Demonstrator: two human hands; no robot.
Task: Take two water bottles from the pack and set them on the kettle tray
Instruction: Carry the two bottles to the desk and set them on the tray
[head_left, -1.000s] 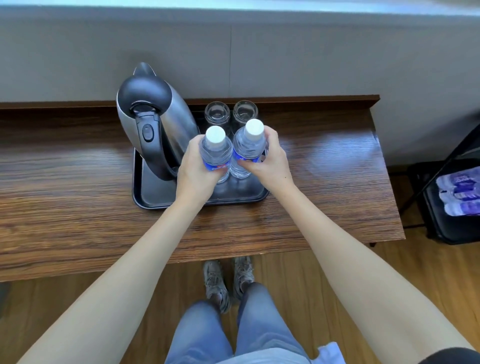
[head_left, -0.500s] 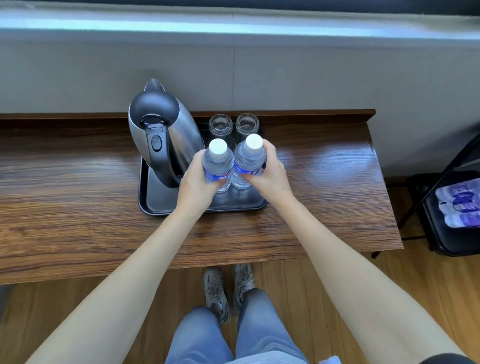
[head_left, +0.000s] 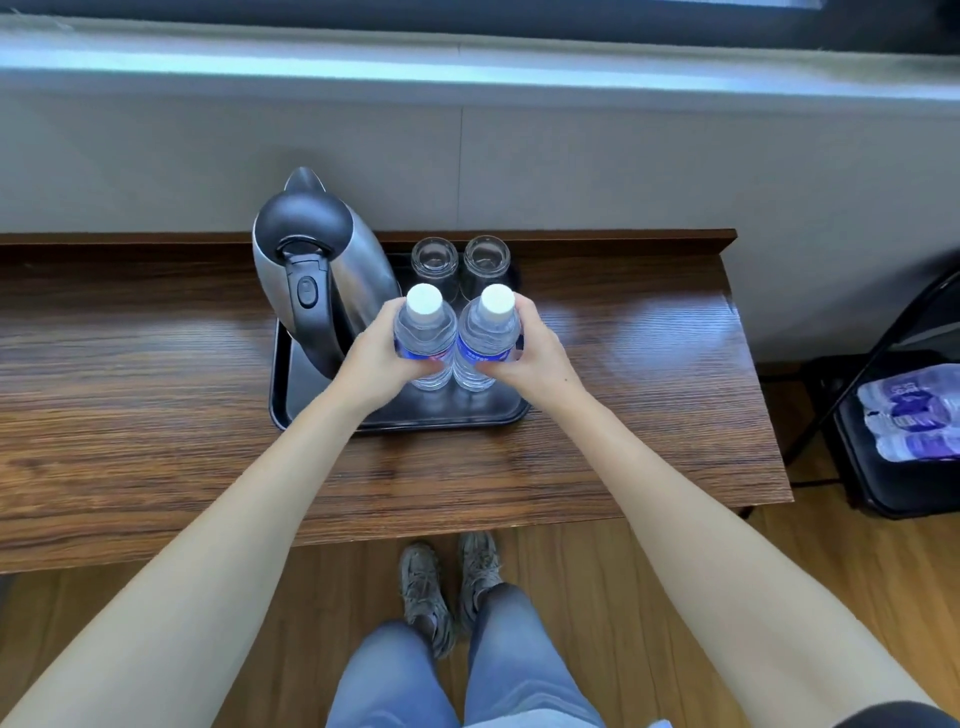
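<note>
The left hand (head_left: 376, 358) is wrapped around the left water bottle (head_left: 425, 340), fingers curled about its blue label, and the right hand (head_left: 535, 353) grips the right water bottle (head_left: 487, 338) the same way. Both bottles stand upright with white caps on, side by side and touching or nearly so, their bases down on the black kettle tray (head_left: 283, 384) at about the middle of its right half. Whether the bases press fully onto the tray floor cannot be told.

The electric kettle (head_left: 317, 275), steel with a black lid and handle, sits at 10 o'clock from the bottles on the left part of the same tray, just beside the left hand. Two clear drinking glasses (head_left: 460, 260) stand at 12 o'clock from the bottles, at the tray's far edge, close behind the caps.

The tray rests on the wooden surface (head_left: 649, 374), set against the wall. At 3 o'clock, well apart from the tray and off the surface, the pack of water bottles (head_left: 914, 415) lies on a dark folding chair (head_left: 883, 483). The person's grey shoes (head_left: 449, 587) show on the wooden floor at 6 o'clock.
</note>
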